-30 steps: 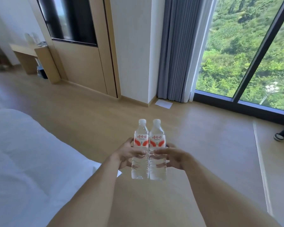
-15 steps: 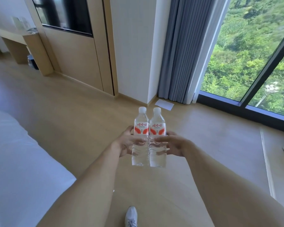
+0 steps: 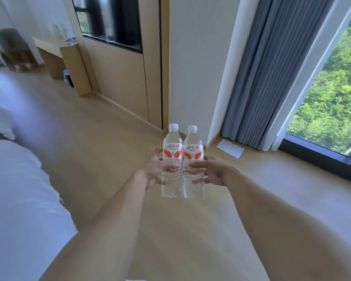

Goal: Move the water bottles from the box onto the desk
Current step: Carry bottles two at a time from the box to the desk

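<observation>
1. Head view: two water bottles are held upright, side by side and touching, above the wooden floor, in the middle of the scene.
2. Left hand grips the left bottle; its fingers curl round the clear body just below the label.
3. Right hand grips the right bottle; its fingers wrap the body from the right side.
4. Both bottles carry white caps and white labels with red markings.
5. Desk stands far left against the wall, well apart from the bottles; the items on it are too blurred to identify.
6. Bed with white bedding lies near left.
7. Wall-mounted screen sits far, above a wooden panel.
8. Grey curtain hangs far right, beside the window.
9. White paper sheet lies on the floor near the curtain foot.
</observation>
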`<state>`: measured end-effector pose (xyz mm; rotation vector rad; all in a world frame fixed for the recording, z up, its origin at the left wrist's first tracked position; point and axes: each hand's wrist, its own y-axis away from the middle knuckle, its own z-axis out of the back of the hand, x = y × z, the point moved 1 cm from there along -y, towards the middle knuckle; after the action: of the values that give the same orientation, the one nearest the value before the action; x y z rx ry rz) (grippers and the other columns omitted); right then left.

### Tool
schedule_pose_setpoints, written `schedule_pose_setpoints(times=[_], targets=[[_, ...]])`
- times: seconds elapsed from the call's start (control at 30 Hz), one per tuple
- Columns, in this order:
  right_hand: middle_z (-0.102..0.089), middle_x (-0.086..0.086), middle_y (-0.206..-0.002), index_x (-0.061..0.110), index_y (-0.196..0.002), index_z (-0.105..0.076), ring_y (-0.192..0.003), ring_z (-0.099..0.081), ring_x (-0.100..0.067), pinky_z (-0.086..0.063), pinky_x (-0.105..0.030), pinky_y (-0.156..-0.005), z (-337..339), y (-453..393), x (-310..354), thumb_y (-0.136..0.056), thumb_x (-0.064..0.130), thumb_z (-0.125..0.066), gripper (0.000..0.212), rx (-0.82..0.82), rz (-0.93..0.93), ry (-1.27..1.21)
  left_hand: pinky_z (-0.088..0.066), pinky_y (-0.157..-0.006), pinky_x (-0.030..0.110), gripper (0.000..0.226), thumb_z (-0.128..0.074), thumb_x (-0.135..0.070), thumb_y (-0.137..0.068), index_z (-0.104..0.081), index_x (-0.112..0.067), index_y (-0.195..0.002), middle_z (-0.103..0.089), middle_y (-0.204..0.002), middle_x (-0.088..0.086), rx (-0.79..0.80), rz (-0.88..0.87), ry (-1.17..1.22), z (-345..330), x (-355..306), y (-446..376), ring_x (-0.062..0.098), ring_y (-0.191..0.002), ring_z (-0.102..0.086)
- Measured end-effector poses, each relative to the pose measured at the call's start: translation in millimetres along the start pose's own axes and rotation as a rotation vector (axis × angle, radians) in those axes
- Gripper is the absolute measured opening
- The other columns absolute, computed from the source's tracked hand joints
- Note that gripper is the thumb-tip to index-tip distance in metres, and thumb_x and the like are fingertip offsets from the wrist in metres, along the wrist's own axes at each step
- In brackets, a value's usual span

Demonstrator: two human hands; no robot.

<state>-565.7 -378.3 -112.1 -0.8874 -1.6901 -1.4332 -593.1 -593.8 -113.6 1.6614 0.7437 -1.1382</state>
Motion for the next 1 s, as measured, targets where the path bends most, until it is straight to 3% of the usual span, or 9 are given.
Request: schedule_pose_setpoints(times=[0.13,0.3,0.5,0.63,0.8,1.0], targets=[[-0.071,-0.011,-0.117,0.015,-0.127,-0.061,-0.111,-0.067,-0.03,-0.054,-0.056,-0.093,-19.6,-65.2,33.1,-0.079,0.01,-0.08,0.052,0.096,-0.007,0.048,-0.057,-0.08,0.062,0.072,-0.083,-0.002,-0.073,-0.048,-0.027,-0.131,-0.068,-0.118,0.013,-0.097,-0.009,0.048,41.7,-15.6,-32.1,0.03,-0.096,-0.069],[-0.072,-0.011,-0.116,0.015,-0.125,-0.061,-0.11,-0.067,-0.031,-0.054,-0.057,-0.094,-44.8,-152.4,67.0,-0.079,0.008,-0.08,0.05,0.221,-0.032,0.099,-0.058,-0.08,0.058,0.072,-0.081,0.001,-0.076,-0.048,-0.027,-0.134,-0.068,-0.119,0.014,-0.258,-0.006,0.102,91.3,-32.7,-71.2,0.034,-0.105,-0.069],[-0.074,-0.01,-0.111,0.015,-0.125,-0.063,-0.104,-0.069,-0.029,-0.056,-0.054,-0.09,-60.9,-264.6,110.8,-0.082,0.006,-0.076,0.046,0.393,-0.053,0.172,-0.056,-0.066,0.045,0.073,-0.076,0.003,-0.079,-0.046,-0.026,-0.138,-0.07,-0.119,0.012,-0.432,0.007,0.175,137.6,-57.4,-137.2,0.032,-0.104,-0.07],[-0.074,-0.009,-0.108,0.015,-0.122,-0.063,-0.105,-0.069,-0.029,-0.054,-0.056,-0.093,-63.4,-330.5,145.8,-0.081,0.009,-0.078,0.045,0.483,-0.092,0.213,-0.057,-0.061,0.041,0.072,-0.077,0.003,-0.077,-0.048,-0.026,-0.136,-0.073,-0.112,0.01,-0.498,0.017,0.233,163.4,-80.1,-182.2,0.026,-0.091,-0.073],[-0.073,-0.009,-0.115,0.016,-0.124,-0.061,-0.111,-0.067,-0.031,-0.053,-0.055,-0.095,-73.4,-394.1,178.3,-0.082,0.009,-0.077,0.045,0.553,-0.137,0.27,-0.059,-0.08,0.056,0.069,-0.078,0.002,-0.075,-0.051,-0.027,-0.132,-0.073,-0.114,0.008,-0.568,0.024,0.283,189.7,-94.5,-226.9,0.03,-0.101,-0.073],[-0.073,-0.008,-0.115,0.016,-0.124,-0.062,-0.11,-0.068,-0.03,-0.054,-0.054,-0.095,-93.3,-458.6,206.5,-0.083,0.01,-0.076,0.043,0.606,-0.148,0.309,-0.054,-0.087,0.065,0.067,-0.079,0.002,-0.075,-0.053,-0.028,-0.128,-0.072,-0.116,0.009,-0.611,0.015,0.321,230.9,-110.8,-270.2,0.035,-0.107,-0.07]])
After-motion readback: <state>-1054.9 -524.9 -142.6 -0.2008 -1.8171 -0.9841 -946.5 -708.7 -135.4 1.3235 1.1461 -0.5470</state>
